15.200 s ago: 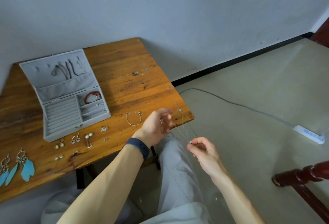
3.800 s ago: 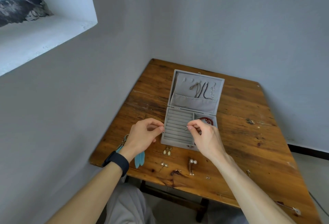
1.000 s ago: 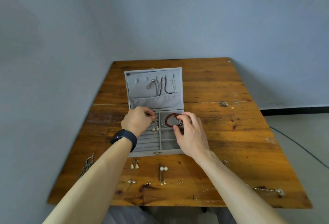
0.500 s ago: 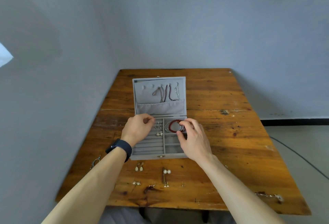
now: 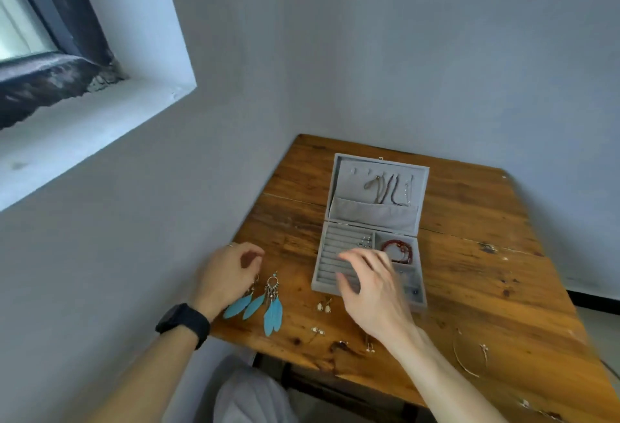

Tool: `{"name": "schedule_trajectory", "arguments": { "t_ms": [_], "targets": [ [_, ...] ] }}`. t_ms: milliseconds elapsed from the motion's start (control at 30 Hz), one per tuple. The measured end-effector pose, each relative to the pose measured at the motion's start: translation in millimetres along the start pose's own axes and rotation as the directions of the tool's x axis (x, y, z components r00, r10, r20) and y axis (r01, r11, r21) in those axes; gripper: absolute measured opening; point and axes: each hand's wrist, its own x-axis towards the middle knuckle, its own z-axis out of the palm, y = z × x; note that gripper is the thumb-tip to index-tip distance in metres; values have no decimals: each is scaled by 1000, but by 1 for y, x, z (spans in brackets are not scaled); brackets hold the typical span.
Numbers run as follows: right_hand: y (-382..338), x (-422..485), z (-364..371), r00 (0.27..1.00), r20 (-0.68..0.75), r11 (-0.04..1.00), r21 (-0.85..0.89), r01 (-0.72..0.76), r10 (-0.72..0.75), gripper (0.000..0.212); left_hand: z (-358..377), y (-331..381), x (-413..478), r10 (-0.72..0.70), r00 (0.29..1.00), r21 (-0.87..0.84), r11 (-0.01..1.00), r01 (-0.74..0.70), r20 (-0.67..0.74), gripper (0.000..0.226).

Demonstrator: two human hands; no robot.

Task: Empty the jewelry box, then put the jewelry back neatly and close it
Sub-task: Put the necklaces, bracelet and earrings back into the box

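While left grip [image 5: 228, 275] overlaps feather earrings [image 5: 270, 306] | jewelry box [image 5: 337, 243] under right grip [image 5: 375, 291] (blurred)

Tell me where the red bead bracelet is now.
In the head view, the red bead bracelet lies in the back right compartment of the jewelry box, just beyond the right hand.

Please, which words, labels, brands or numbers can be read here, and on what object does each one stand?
None: no text can be read anywhere.
The grey jewelry box is plain, and the black wristband shows no readable mark.
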Motion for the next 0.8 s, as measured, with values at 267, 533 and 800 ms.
{"name": "schedule_trajectory", "arguments": {
  "t_ms": [267,533,800],
  "targets": [
    [-65,21,34,985,168,992,-108,58,-39,36,9,-28,-9,-20,1000,-28,999,20,-8,29],
    [-80,47,53,953,299,970,-238,39,35,37,19,-20,-1,-49,997,71,996,53,-57,37],
    [-79,51,62,953,302,971,-230,69,4,28,21,-17,5,-43,997,52,998,46,-70,22]
  ]
}}
